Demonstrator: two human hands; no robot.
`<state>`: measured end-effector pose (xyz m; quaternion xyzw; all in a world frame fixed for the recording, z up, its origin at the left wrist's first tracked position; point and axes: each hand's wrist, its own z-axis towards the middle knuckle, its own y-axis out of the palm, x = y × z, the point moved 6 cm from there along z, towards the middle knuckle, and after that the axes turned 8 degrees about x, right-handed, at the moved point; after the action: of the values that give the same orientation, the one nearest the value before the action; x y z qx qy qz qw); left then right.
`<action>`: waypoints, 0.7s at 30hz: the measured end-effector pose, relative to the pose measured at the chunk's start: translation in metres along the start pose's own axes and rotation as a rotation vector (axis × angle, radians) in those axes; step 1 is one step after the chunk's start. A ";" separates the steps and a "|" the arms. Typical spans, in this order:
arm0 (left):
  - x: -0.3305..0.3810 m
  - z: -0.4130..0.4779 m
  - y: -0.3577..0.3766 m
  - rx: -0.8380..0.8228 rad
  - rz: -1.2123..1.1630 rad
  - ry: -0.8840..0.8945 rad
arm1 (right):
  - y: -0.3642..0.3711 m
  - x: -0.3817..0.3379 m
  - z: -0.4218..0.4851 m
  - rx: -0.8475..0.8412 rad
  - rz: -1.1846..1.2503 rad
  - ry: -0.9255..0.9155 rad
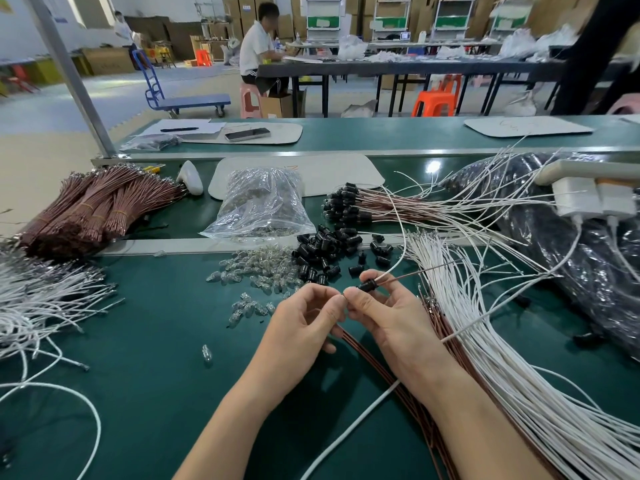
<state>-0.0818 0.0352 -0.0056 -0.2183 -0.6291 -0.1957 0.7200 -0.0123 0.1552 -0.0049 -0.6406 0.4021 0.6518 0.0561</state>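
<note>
the black socket (pixel 367 285) sat above the green tabletop (pixel 156 375), near the middle, with a white wire (pixel 394 263) and a thin brown wire (pixel 429 270) running out of its back to the right. just behind it lay loose sockets (pixel 329 247) and a scatter of clear bulbs (pixel 263 268); one bulb (pixel 206 353) lay alone to the left. white wires (pixel 485 341) fanned along the right, and brown wires (pixel 363 351) passed under the hands. further back were a clear bag (pixel 259 206), brown bundles (pixel 97 206) and wired sockets (pixel 349 206). across the hall a person (pixel 258 46) sat at a long table, beside a blue cart (pixel 187 98) and an orange stool (pixel 434 102).

the right hand (pixel 384 317) held the socket between thumb and curled fingers. the left hand (pixel 304 323), fingers curled in, pinched at the socket's front end; whether anything lay between the tips was too small to tell. both forearms came up from the lower edge, palms turned toward each other, fingertips touching.
</note>
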 end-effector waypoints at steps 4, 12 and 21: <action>0.001 0.000 -0.002 0.029 0.042 0.021 | -0.001 -0.001 -0.001 -0.001 -0.082 -0.038; 0.005 0.000 -0.004 0.055 0.034 0.028 | 0.003 -0.001 -0.003 -0.038 -0.067 -0.023; 0.009 -0.004 -0.014 0.091 0.232 0.090 | 0.000 -0.001 -0.002 -0.023 -0.096 -0.041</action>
<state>-0.0853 0.0208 0.0039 -0.2475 -0.5749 -0.0920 0.7744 -0.0105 0.1544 -0.0041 -0.6463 0.3622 0.6658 0.0880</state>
